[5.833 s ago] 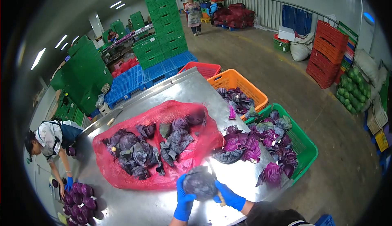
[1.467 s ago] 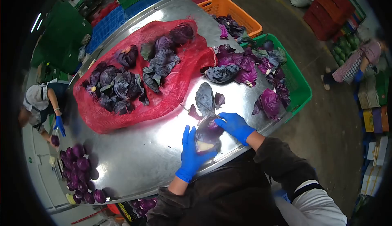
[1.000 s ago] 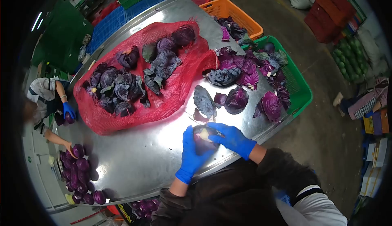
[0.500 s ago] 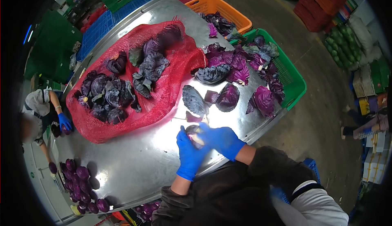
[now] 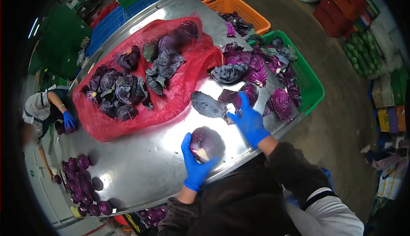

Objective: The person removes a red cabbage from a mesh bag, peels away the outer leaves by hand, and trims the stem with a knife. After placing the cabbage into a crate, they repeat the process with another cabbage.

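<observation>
A round red cabbage (image 5: 206, 140) with a pale cut stem end sits in my left hand (image 5: 194, 167), whose fingers and thumb curve round its near side. To the right, my right hand (image 5: 251, 125) is stretched over the steel table with fingers spread, its thumb beside a small white piece (image 5: 230, 108). Next to that piece lies a dark outer leaf (image 5: 207, 104). More purple leaves (image 5: 252, 93) lie just beyond my right fingertips. Both hands wear blue gloves.
A red mesh bag (image 5: 171, 108) with several untrimmed cabbages covers the steel table's (image 5: 141, 167) far side. Trimmed cabbages (image 5: 81, 180) are grouped at the left, near a co-worker's gloved hand (image 5: 69, 120). A green crate (image 5: 314, 86) and an orange crate (image 5: 243, 7) with leaves adjoin the right edge.
My hands have separated. The right moved up and right to the loose leaves; the left turned the cabbage, now showing more purple surface. The view shifted slightly.
</observation>
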{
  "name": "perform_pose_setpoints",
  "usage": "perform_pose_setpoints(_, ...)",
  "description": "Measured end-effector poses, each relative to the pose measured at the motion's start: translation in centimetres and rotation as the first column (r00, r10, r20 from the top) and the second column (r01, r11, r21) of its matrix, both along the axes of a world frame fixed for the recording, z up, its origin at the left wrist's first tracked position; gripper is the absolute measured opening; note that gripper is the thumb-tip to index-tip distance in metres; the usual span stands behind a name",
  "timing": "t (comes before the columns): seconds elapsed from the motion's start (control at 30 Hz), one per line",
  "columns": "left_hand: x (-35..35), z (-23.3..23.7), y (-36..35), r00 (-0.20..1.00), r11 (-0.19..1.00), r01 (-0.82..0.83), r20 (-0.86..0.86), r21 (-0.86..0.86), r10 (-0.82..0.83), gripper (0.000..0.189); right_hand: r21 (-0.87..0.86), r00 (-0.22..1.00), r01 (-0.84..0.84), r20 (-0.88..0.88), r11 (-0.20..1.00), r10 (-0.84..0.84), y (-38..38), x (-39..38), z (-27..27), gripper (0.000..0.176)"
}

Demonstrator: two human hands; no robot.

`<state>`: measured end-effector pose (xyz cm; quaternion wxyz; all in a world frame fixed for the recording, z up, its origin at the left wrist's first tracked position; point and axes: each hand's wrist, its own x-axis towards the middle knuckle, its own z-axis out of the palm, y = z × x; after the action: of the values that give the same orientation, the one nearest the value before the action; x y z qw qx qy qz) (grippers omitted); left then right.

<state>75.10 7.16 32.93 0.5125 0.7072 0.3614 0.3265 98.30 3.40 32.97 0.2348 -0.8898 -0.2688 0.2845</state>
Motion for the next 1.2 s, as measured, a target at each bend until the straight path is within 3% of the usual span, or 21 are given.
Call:
perform_pose_setpoints(0.07,0.5,-1.0,0.7,0.996,0.999,-0.011,-0.086,0.039,0.014,0.105,0.381,0.957,-0.289,0.079,0.878,0.281,-1.1,-3.7,0.5,0.054)
perform_pose_setpoints(0.13,1.0,-1.2,0.8,0.993,0.996,-0.012,-0.114,0.084,0.022,0.104,0.302,0.863,-0.372,-0.236,0.878,0.447,-1.2,-5.6,2.1,0.058)
perform_pose_setpoints(0.2,1.0,-0.8,0.7,0.996,1.000,-0.029,-0.082,-0.013,0.028,0.104,0.246,0.874,-0.317,-0.299,0.916,0.383,-0.5,-6.0,2.2,0.052)
perform_pose_setpoints(0.3,0.9,-1.3,1.1,0.997,0.999,-0.027,-0.078,-0.022,0.025,0.104,0.299,0.913,-0.306,-0.178,0.904,0.368,-0.2,-5.7,0.2,0.047)
perform_pose_setpoints(0.37,0.4,-1.2,1.5,0.996,1.000,-0.019,-0.086,0.004,0.020,0.104,0.512,0.900,-0.160,-0.274,0.844,0.337,-0.8,-4.5,-1.1,0.035)
perform_pose_setpoints(0.4,-0.3,-1.1,1.9,0.998,0.998,-0.011,-0.060,-0.056,0.008,0.104,0.507,0.870,-0.012,-0.419,0.862,0.259,-1.1,-3.0,-1.6,0.027)
perform_pose_setpoints(0.43,-0.8,-1.0,2.3,0.999,0.993,-0.003,-0.032,-0.117,-0.001,0.104,0.415,0.770,0.151,-0.618,0.897,0.156,-1.7,-1.1,-1.9,0.036)
perform_pose_setpoints(0.47,-1.2,-1.0,2.9,1.000,0.994,-0.008,-0.029,-0.112,0.005,0.104,0.142,0.953,-0.139,-0.249,0.980,0.172,-1.5,0.3,2.7,0.033)
perform_pose_setpoints(0.53,-1.8,-1.0,3.6,0.975,0.976,0.211,-0.061,-0.053,-0.214,0.102,0.068,0.957,-0.285,-0.043,0.956,0.288,-1.9,1.8,0.8,0.040)
perform_pose_setpoints(0.57,-1.3,0.4,3.7,0.943,0.948,0.317,-0.102,-0.009,-0.316,0.099,0.224,0.945,-0.308,-0.042,0.925,0.325,-1.5,0.9,-0.2,0.046)
perform_pose_setpoints(0.6,-1.1,1.0,3.7,0.942,0.948,0.319,-0.104,-0.008,-0.318,0.099,0.380,0.935,-0.317,-0.029,0.869,0.354,-0.7,-0.6,-0.2,0.051)
perform_pose_setpoints(0.63,-0.8,1.3,3.8,0.912,0.926,0.369,-0.226,0.084,-0.343,0.097,0.449,0.900,-0.362,-0.060,0.817,0.432,-0.3,-1.7,0.2,0.063)
perform_pose_setpoints(0.7,-1.0,1.6,3.6,0.837,0.877,0.441,-0.438,0.191,-0.326,0.100,0.461,0.878,-0.416,-0.022,0.784,0.478,0.2,-3.1,-1.0,0.050)
perform_pose_setpoints(0.73,-1.3,1.4,3.3,0.836,0.876,0.444,-0.440,0.191,-0.328,0.100,0.440,0.870,-0.419,-0.055,0.794,0.490,0.3,-3.3,-1.8,0.044)
perform_pose_setpoints(0.83,-1.7,-0.3,1.0,0.953,0.988,0.151,-0.260,-0.035,-0.154,0.111,0.324,0.848,-0.449,-0.139,0.833,0.511,0.2,-3.1,-0.1,0.035)
perform_pose_setpoints(0.97,0.6,-0.5,-0.1,0.936,0.993,0.026,-0.352,0.113,0.015,0.110,0.333,0.811,-0.570,0.079,0.752,0.579,-0.5,-2.8,0.9,0.029)
perform_pose_setpoints(1.07,0.3,-0.2,0.0,0.967,0.995,-0.089,-0.244,-0.054,0.073,0.102,0.388,0.830,-0.532,0.064,0.753,0.554,-0.9,-2.9,-0.3,0.021)
perform_pose_setpoints(1.1,-0.1,-0.5,0.4,0.967,0.995,-0.090,-0.245,-0.050,0.075,0.102,0.494,0.859,-0.367,-0.145,0.788,0.491,-1.0,-3.1,-1.8,0.020)
perform_pose_setpoints(1.13,-1.0,-1.1,1.1,0.991,0.960,-0.127,-0.078,-0.250,0.111,0.098,0.555,0.832,-0.180,-0.354,0.812,0.427,-1.2,-3.1,-3.1,0.019)
perform_pose_setpoints(1.17,-1.5,-1.2,1.6,0.981,0.887,-0.122,0.082,-0.445,0.176,0.095,0.556,0.833,-0.180,-0.353,0.811,0.427,-1.2,-2.9,-3.4,0.019)
perform_pose_setpoints(1.2,-1.7,-0.6,1.6,0.957,0.847,-0.080,0.197,-0.526,0.213,0.083,0.581,0.819,-0.058,-0.437,0.812,0.371,-1.2,-2.8,-3.6,0.020)
